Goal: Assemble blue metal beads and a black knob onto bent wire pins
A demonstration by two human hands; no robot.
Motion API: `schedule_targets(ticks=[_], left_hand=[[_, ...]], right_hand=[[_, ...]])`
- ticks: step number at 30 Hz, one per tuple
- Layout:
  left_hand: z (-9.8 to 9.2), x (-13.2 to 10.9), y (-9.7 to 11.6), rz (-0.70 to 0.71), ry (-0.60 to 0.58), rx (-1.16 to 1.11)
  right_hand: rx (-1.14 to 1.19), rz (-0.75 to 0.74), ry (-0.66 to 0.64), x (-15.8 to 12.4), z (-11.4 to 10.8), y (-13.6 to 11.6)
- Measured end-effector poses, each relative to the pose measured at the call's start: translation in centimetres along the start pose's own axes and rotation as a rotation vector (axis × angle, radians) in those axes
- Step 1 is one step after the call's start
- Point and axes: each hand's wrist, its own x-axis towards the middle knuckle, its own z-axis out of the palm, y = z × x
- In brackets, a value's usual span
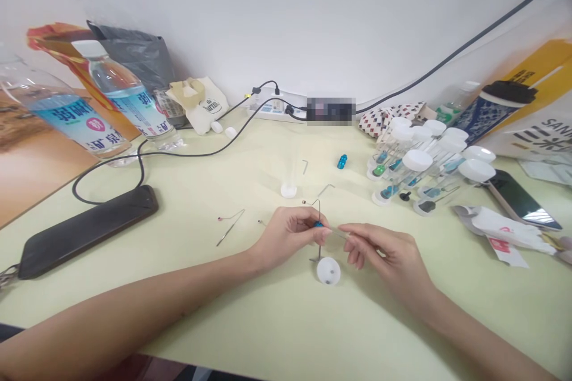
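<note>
My left hand (286,238) pinches a thin bent metal wire (319,214) with a small blue piece (318,224) on it, and the wire's lower end reaches down towards the table. My right hand (388,256) comes in from the right, its fingertips pinching a fine thin rod (343,233) whose tip is close to the blue piece. Just below both hands, a round white cap (328,271) lies on the pale green table (268,333). Other bent wires (230,227) lie to the left of my left hand.
Several clear tubes with white caps (415,161) stand and lie at the right, near a blue bead cluster (342,161) and a white cap (288,190). A black phone (87,231), plastic water bottles (118,92), a cable (143,161) and a power strip (272,106) line the table's far side.
</note>
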Motion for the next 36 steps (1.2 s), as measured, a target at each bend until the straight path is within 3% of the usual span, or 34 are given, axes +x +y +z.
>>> schedule_targets(ticks=[5, 8, 15, 19, 24, 26, 28, 30, 34, 36], left_hand=[[-0.2, 0.3, 0.1, -0.042, 0.009, -0.064], [-0.3, 0.4, 0.0, -0.054, 0.001, -0.086], [-0.2, 0.3, -0.4, -0.043, -0.032, -0.099], [-0.1, 0.3, -0.5, -0.044, -0.014, -0.098], [0.0, 0.1, -0.4, -0.028, 0.010, -0.032], [0.0, 0.0, -0.4, -0.014, 0.015, 0.000], [0.0, 0.0, -0.3, -0.001, 0.019, 0.012], [0.0, 0.1, -0.3, 0.004, 0.032, 0.002], [-0.2, 0.2, -0.2, -0.001, 0.054, -0.029], [-0.3, 0.3, -0.1, -0.006, 0.047, -0.037]], right_hand=[[-0.433, -0.251, 0.077, 0.1, -0.3, 0.6], [-0.631, -0.295, 0.111, -0.2, -0.6, 1.0], [-0.586, -0.347, 0.082, -0.5, -0.6, 1.0], [-0.257, -0.154, 0.064, -0.1, -0.3, 0.1], [0.273, 0.340, -0.002, 0.4, 0.0, -0.7], [0.370, 0.456, -0.026, 0.5, 0.0, -0.8], [0.364, 0.475, -0.033, 0.4, 0.0, -0.7], [0.237, 0.357, -0.007, 0.3, 0.0, -0.4], [-0.171, -0.103, 0.066, 0.2, -0.1, 0.2], [-0.303, -0.233, 0.081, 0.2, -0.1, 0.2]])
